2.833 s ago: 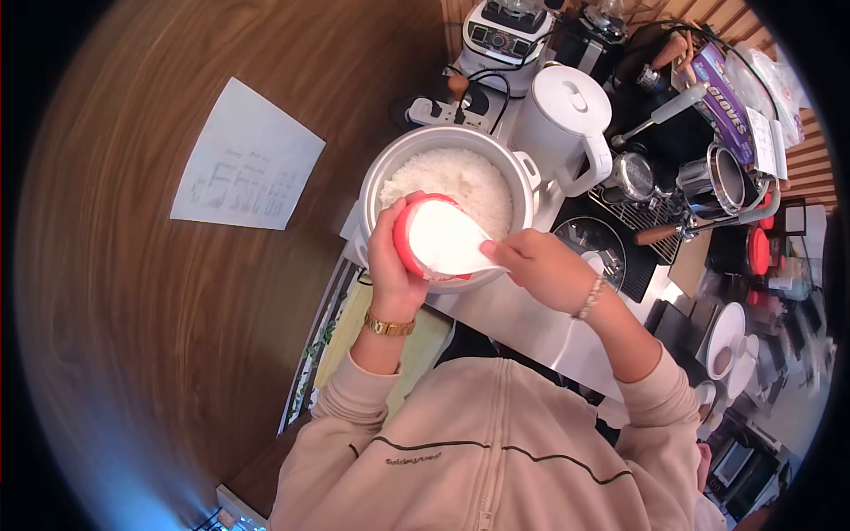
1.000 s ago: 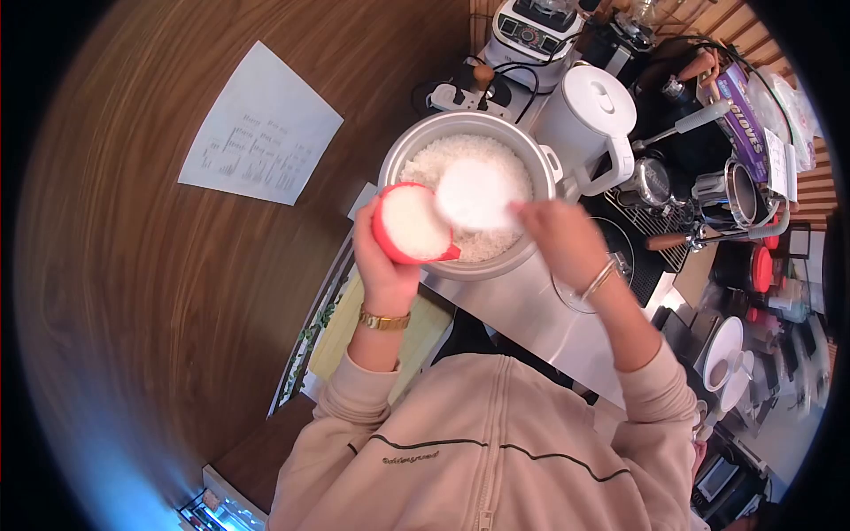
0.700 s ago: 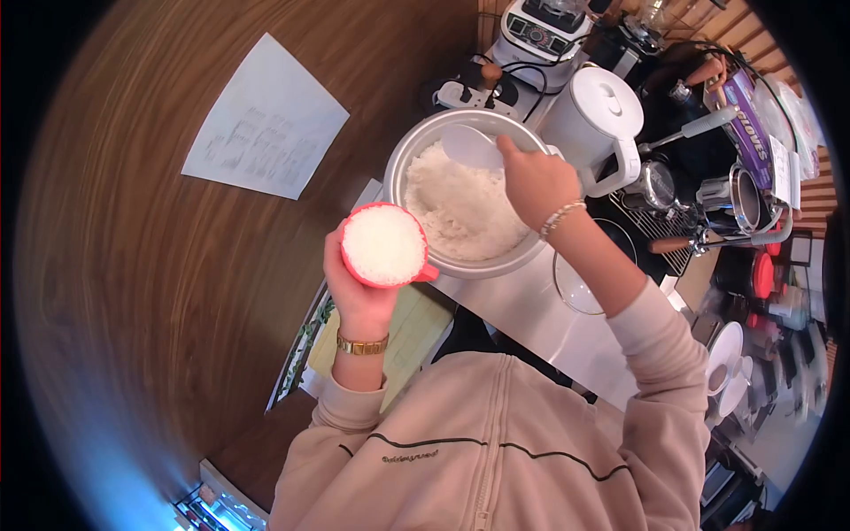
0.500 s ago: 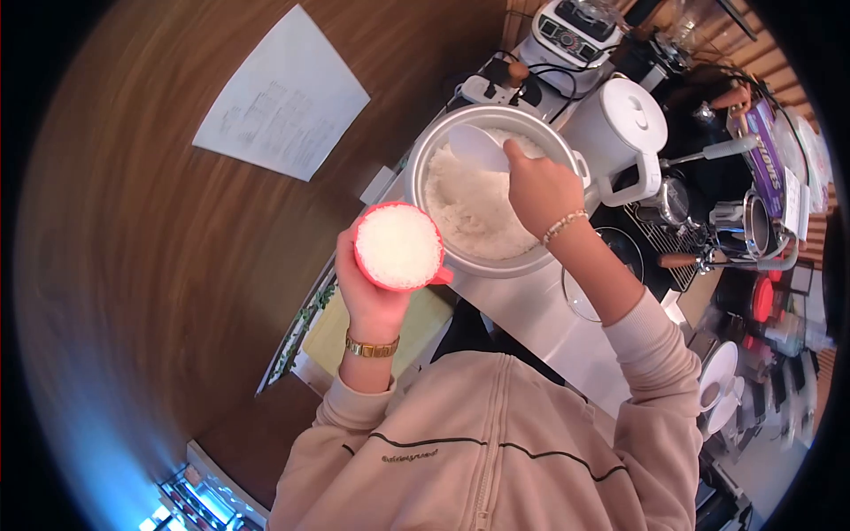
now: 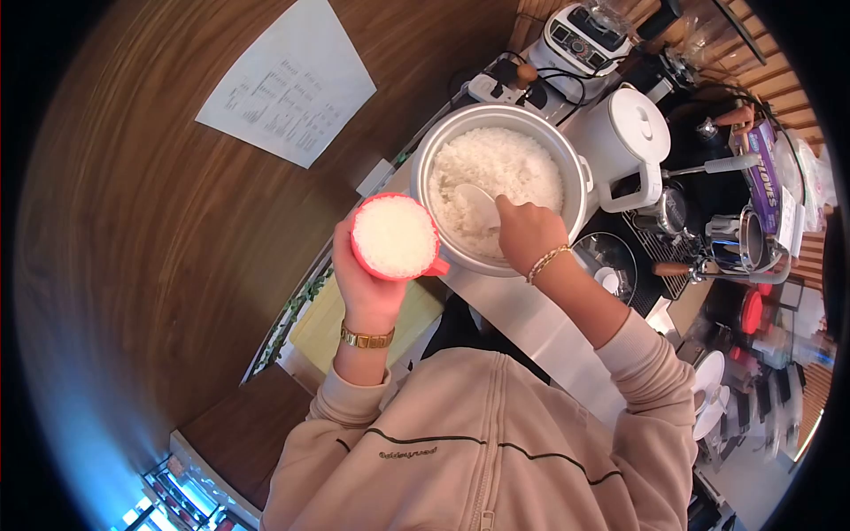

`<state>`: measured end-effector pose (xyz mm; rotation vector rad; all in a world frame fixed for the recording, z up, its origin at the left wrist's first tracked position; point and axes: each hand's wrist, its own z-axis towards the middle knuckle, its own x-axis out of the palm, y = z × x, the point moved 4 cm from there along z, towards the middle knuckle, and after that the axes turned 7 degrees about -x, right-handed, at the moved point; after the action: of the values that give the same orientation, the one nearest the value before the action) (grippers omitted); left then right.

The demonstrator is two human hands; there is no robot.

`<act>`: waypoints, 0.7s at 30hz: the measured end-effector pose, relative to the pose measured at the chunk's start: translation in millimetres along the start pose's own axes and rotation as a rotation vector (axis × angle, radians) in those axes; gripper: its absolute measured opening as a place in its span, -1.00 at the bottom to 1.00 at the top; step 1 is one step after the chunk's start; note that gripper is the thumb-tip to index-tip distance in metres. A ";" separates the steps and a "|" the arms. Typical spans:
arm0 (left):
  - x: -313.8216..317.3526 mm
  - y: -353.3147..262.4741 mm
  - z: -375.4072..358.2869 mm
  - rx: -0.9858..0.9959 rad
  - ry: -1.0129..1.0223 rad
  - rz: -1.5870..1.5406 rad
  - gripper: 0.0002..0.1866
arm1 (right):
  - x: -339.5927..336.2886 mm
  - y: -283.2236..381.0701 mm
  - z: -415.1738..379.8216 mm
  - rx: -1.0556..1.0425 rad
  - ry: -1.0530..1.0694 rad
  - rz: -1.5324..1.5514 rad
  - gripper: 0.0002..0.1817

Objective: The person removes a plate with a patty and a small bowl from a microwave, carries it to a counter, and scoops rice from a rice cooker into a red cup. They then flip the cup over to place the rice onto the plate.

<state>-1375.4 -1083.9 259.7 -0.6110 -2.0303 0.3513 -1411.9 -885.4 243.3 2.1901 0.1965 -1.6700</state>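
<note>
My left hand [image 5: 365,265] is wrapped round a red measuring cup [image 5: 437,265] filled with white rice [image 5: 395,236]. The cup is close to the near left rim of a round metal rice pot [image 5: 421,168]. Cooked rice [image 5: 513,159] lies inside the pot. Closed on the handle of a white rice paddle [image 5: 476,205], my right hand [image 5: 531,232] is over the pot's near right side. The paddle's blade rests at the rice, and its handle is mostly hidden in my fingers.
A white electric kettle [image 5: 633,133] stands right of the pot, with a white blender base [image 5: 580,40] behind. A glass lid [image 5: 620,283] and wire rack [image 5: 660,243] lie at the right. A pale cutting board [image 5: 328,332] is at left; paper [image 5: 288,88] hangs on the wooden wall.
My right hand has brought the paddle down and toward me, from the pot's far side to its near part. The red cup has shifted slightly up and left.
</note>
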 end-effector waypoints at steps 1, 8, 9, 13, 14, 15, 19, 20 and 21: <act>-3.5 1.5 2.4 -0.001 0.006 -0.004 -0.61 | -2.5 -1.7 -0.8 0.012 0.005 0.018 -0.87; 0.7 6.1 4.8 0.017 0.000 -0.001 -0.67 | -1.6 -20.5 -11.6 0.087 -0.046 0.268 -0.83; 0.1 6.8 6.0 0.018 -0.007 0.005 -0.67 | -1.9 -30.3 -11.9 0.094 -0.073 0.375 -0.82; 2.3 11.0 10.6 0.011 -0.010 0.025 -0.64 | -16.5 -54.3 -24.6 0.265 -0.075 0.665 -0.77; 4.9 13.6 11.5 0.004 -0.004 0.030 -0.63 | -13.3 -61.9 -27.5 0.270 -0.099 0.709 -0.73; 10.9 16.2 10.9 -0.009 -0.006 0.043 -0.63 | -18.5 -63.8 -31.8 0.292 -0.144 0.743 -0.74; 33.8 35.1 12.9 -0.032 0.005 0.076 -0.63 | -52.5 -54.0 -55.3 0.357 -0.208 0.904 -0.79; 35.8 42.4 17.6 -0.022 -0.001 0.079 -0.63 | -57.7 -48.8 -60.2 0.354 -0.228 0.926 -0.79; 39.0 48.9 21.5 -0.013 -0.005 0.082 -0.63 | -59.8 -43.7 -64.7 0.351 -0.249 0.947 -0.80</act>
<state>-1396.8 -1021.6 253.6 -0.7035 -2.0175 0.3892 -1385.4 -813.9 305.4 1.7652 -1.0928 -1.4113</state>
